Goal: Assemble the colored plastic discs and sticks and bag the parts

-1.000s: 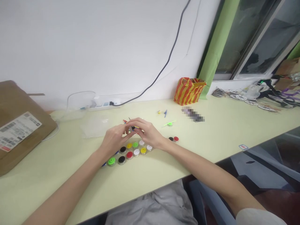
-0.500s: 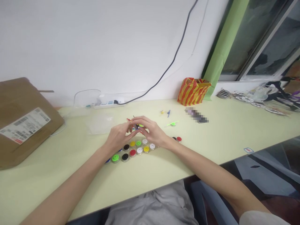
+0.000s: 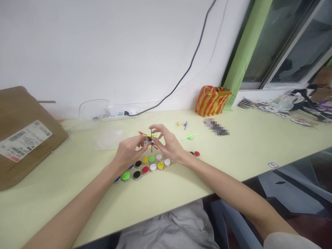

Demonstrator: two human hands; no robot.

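My left hand (image 3: pixel 129 148) is closed, its fingertips pinching a small black plastic piece (image 3: pixel 149 139). From that piece a thin dark blade (image 3: pixel 151 147) stands upright between my hands. My right hand (image 3: pixel 167 142) curves around from the other side, its thumb at the middle of the blade and a fingertip by its top. Red and yellow strips (image 3: pixel 142 134) show around my fingers, partly hidden; whether they are held or lie on the table I cannot tell. In front of my hands stand rows of small round pots with coloured tops (image 3: pixel 145 169), in green, black, red, white and yellow.
A green bladed piece (image 3: pixel 190 137) and small blue (image 3: pixel 185 125) and yellow pieces lie beyond my right hand. Behind stand a striped bag (image 3: pixel 212 102) and a power strip (image 3: pixel 119 114). A clear plastic sheet (image 3: pixel 107 137) lies left of centre, a cardboard box (image 3: pixel 28 138) farther left.
My right fingers have spread a little away from my left ones, and the thin dark blade now shows upright between the hands. The view has shifted slightly.
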